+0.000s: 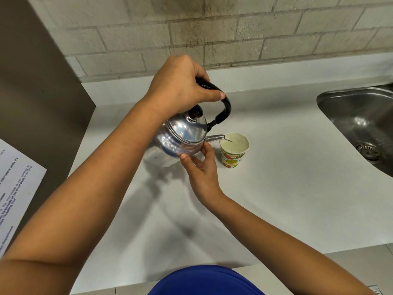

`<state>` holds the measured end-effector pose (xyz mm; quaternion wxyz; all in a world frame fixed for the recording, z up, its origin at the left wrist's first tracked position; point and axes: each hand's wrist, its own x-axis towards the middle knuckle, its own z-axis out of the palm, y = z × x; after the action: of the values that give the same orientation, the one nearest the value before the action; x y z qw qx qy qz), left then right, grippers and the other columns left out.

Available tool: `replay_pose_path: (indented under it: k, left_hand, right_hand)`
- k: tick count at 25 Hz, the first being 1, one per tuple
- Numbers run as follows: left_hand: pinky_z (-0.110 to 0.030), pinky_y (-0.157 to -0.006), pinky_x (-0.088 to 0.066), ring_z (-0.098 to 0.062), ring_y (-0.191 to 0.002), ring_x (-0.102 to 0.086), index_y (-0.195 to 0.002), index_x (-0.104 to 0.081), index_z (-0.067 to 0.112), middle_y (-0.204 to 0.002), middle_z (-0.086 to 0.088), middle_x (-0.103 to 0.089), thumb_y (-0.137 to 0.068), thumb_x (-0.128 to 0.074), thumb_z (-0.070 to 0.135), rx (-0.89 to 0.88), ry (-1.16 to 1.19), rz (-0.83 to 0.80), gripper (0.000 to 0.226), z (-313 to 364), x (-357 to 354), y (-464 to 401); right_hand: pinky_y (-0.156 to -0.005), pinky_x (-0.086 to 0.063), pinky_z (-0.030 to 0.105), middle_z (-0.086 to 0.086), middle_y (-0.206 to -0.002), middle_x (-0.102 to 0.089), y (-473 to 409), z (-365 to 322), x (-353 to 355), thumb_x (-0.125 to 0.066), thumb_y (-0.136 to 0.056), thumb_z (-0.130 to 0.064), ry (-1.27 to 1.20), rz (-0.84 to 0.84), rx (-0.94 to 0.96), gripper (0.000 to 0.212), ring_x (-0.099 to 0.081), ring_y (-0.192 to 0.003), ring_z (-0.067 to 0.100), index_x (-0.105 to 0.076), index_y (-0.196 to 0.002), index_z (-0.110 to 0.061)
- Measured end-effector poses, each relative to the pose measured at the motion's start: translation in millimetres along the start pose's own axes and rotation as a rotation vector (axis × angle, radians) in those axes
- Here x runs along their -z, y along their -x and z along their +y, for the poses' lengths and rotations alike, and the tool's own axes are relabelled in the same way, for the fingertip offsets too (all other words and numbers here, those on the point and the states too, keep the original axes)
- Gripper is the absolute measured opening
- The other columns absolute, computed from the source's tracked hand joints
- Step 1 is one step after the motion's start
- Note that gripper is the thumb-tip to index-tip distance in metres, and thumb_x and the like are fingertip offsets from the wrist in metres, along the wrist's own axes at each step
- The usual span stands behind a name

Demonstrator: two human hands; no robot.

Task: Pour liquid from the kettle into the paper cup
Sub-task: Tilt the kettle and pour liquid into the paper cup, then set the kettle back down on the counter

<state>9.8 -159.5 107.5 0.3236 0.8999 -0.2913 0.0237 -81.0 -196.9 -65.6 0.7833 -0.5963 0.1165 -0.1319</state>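
Note:
A shiny metal kettle (182,135) with a black handle hangs tilted to the right above the counter. My left hand (180,86) is closed around the handle from above. The spout reaches over the rim of a paper cup (234,152) printed with fruit, and a thin stream of liquid runs from the spout into it. The cup stands upright on the counter just right of the kettle. My right hand (202,169) touches the kettle's lower body with its fingertips, thumb and fingers spread against the metal.
The white counter (287,188) runs to a brick wall at the back. A steel sink (361,124) with a drain lies at the right. A brown panel (38,103) carrying a printed paper notice (14,188) stands at the left.

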Motion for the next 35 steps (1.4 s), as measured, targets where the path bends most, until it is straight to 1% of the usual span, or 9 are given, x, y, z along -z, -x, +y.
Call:
replay_pose_path:
  k: [6,9,15,20,25,27,30,32,35]
  left_hand:
    - [-0.021,-0.049,-0.04,-0.005,-0.058,-0.055,-0.074,-0.071,0.029,-0.061,0.012,-0.062,-0.056,-0.075,0.055,-0.012,-0.018,0.003,0.032,1.8,0.3,0.0]
    - [-0.023,-0.051,-0.043,-0.007,-0.059,-0.056,-0.075,-0.071,0.028,-0.063,0.01,-0.063,-0.056,-0.074,0.056,-0.022,-0.031,0.001,0.034,2.6,-1.0,1.3]
    - [-0.028,-0.057,-0.047,-0.01,-0.058,-0.058,-0.075,-0.072,0.025,-0.061,0.009,-0.063,-0.057,-0.075,0.053,0.002,0.04,0.013,0.034,-5.8,-0.2,6.1]
    - [-0.037,-0.069,-0.054,-0.011,-0.061,-0.058,-0.078,-0.073,0.021,-0.063,0.007,-0.063,-0.059,-0.077,0.048,0.064,0.158,0.056,0.033,-18.7,1.8,11.2]
    - [-0.029,-0.064,-0.051,-0.006,-0.058,-0.057,-0.071,-0.071,0.026,-0.062,0.008,-0.065,-0.059,-0.078,0.047,0.079,0.269,0.101,0.025,-30.3,2.0,16.3]
    - [-0.021,-0.058,-0.047,-0.002,-0.054,-0.055,-0.07,-0.07,0.027,-0.062,0.007,-0.064,-0.059,-0.077,0.046,0.082,0.301,0.128,0.024,-35.1,1.6,17.7]
    - [-0.014,-0.054,-0.046,0.001,-0.053,-0.055,-0.067,-0.069,0.029,-0.063,0.006,-0.065,-0.06,-0.078,0.043,0.089,0.372,0.175,0.018,-42.3,3.0,22.2]
    - [-0.018,-0.06,-0.049,-0.004,-0.059,-0.06,-0.068,-0.07,0.029,-0.067,0.004,-0.068,-0.061,-0.078,0.041,0.093,0.431,0.212,0.017,-46.9,4.7,26.7]
    - [-0.016,-0.059,-0.047,-0.002,-0.057,-0.058,-0.069,-0.071,0.025,-0.062,0.008,-0.067,-0.062,-0.078,0.038,0.081,0.477,0.26,0.016,-50.7,7.2,33.0]
  right_hand:
    - [-0.099,-0.045,0.039,0.004,-0.138,-0.047,0.5,-1.2,-1.1,-0.065,-0.08,-0.021,-0.022,-0.008,-0.003,0.059,-0.053,-0.12,0.027,-0.032,-0.13,-0.023]
    - [-0.101,-0.045,0.043,0.004,-0.138,-0.046,0.9,-0.5,-1.7,-0.064,-0.082,-0.016,-0.035,-0.003,-0.009,0.058,-0.052,-0.121,0.028,-0.031,-0.13,-0.021]
    - [-0.096,-0.047,0.035,-0.001,-0.135,-0.047,3.6,-0.2,0.5,-0.065,-0.081,-0.015,-0.014,0.005,0.005,0.06,-0.053,-0.119,0.023,-0.031,-0.131,-0.023]
    - [-0.083,-0.052,0.016,-0.005,-0.133,-0.044,5.3,-1.3,3.3,-0.067,-0.08,-0.017,0.046,0.014,0.021,0.062,-0.051,-0.118,0.019,-0.031,-0.13,-0.027]
    - [-0.069,-0.047,0.003,-0.005,-0.135,-0.039,8.4,-3.1,6.4,-0.067,-0.081,-0.018,0.093,0.022,0.037,0.065,-0.048,-0.118,0.018,-0.029,-0.134,-0.024]
    - [-0.074,-0.048,0.006,-0.003,-0.137,-0.037,9.7,-3.2,9.7,-0.065,-0.082,-0.02,0.122,0.019,0.053,0.066,-0.046,-0.121,0.021,-0.027,-0.136,-0.021]
    - [-0.102,-0.042,0.033,-0.002,-0.143,-0.031,16.9,-3.3,10.5,-0.06,-0.084,-0.032,0.27,0.04,0.083,0.063,-0.035,-0.131,0.018,-0.025,-0.135,-0.025]
    - [-0.111,-0.029,0.035,0.004,-0.144,-0.029,18.7,-15.1,9.2,-0.055,-0.084,-0.035,0.455,0.1,0.267,0.061,-0.028,-0.133,0.014,-0.024,-0.136,-0.025]
    - [-0.11,-0.029,0.033,0.018,-0.139,-0.037,-4.0,-54.8,9.8,-0.054,-0.085,-0.022,0.651,0.103,0.639,0.054,-0.033,-0.13,0.02,-0.034,-0.134,-0.009]
